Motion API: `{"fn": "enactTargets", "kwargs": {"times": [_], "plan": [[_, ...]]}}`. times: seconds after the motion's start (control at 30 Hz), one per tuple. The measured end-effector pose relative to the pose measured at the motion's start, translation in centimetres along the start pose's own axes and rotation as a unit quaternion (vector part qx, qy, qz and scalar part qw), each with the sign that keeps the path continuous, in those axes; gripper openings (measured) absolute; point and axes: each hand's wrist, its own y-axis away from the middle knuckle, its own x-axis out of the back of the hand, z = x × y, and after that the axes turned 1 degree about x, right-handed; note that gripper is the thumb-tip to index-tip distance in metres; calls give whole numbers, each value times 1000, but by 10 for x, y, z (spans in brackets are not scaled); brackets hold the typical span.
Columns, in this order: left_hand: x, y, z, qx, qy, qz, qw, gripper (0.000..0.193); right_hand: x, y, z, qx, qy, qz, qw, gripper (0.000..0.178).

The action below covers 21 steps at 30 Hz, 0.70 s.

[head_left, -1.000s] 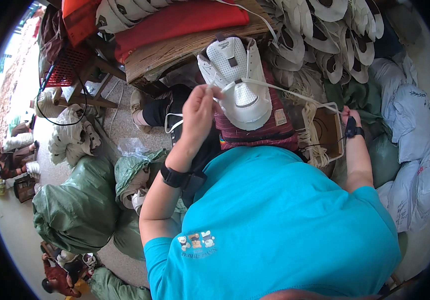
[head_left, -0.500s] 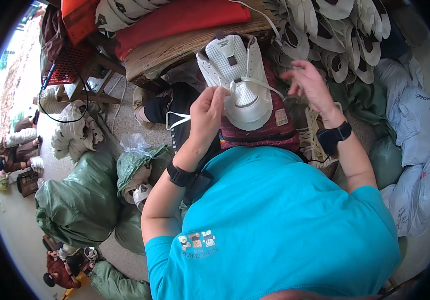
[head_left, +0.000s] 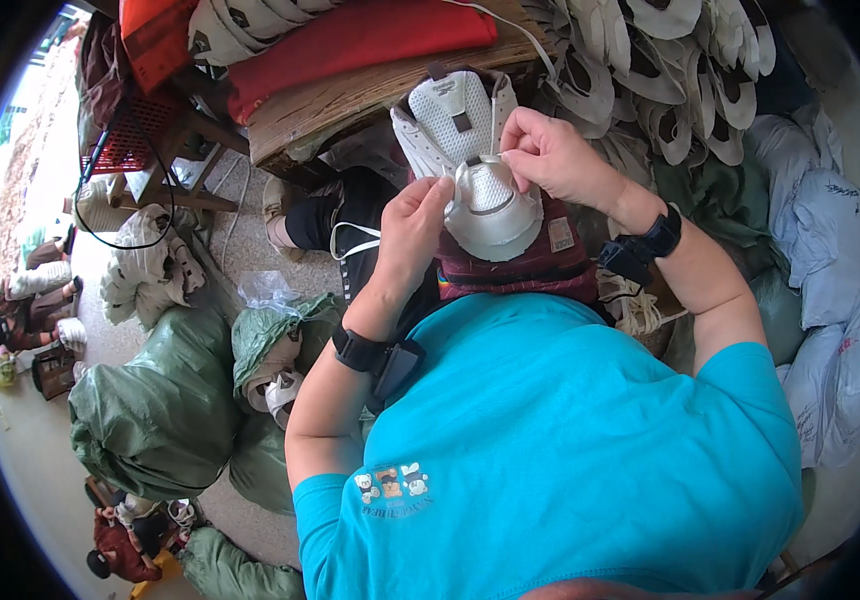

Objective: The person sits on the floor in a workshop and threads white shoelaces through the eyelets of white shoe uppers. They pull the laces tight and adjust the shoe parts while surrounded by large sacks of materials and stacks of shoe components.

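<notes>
A white shoe upper (head_left: 498, 230) rests on the dark red striped cloth over my lap, toe toward me, its perforated tongue (head_left: 442, 105) laid back at the far end. My left hand (head_left: 412, 228) is closed in a pinch on a white shoelace (head_left: 352, 248) at the upper's left eyelet edge; the lace's loose part loops out left of the wrist. At the right eyelet edge, my right hand (head_left: 557, 160) pinches the same lace where it crosses the throat. Its fingertips partly hide the lace and the eyelets.
Ahead stands a wooden bench (head_left: 320, 105) with red cloth (head_left: 360, 55) and stacked uppers (head_left: 245, 25). More uppers (head_left: 670, 80) hang at far right. Green sacks (head_left: 160, 400) lie left, white sacks (head_left: 820, 250) right. Other people (head_left: 125, 540) sit at far lower left.
My right hand, open and off to the right before, has moved left to the upper and closed on the lace. My left hand keeps its pinch in nearly the same place.
</notes>
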Motion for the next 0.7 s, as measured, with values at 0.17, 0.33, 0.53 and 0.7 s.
{"fn": "enactTargets", "kwargs": {"times": [0.17, 0.33, 0.53, 0.7], "plan": [[4, -5, -5, 12, 18, -24, 999, 28, -9, -1, -9, 151, 367, 70, 915, 13], [2, -9, 1, 21, 25, -17, 999, 25, -15, -1, -19, 113, 404, 3, 908, 24], [5, -16, 10, 31, -10, -26, 999, 25, -2, -9, -23, 127, 378, -53, 915, 25], [10, -28, 17, 70, -78, -20, 994, 24, 3, -13, -24, 128, 397, -86, 905, 25]]}}
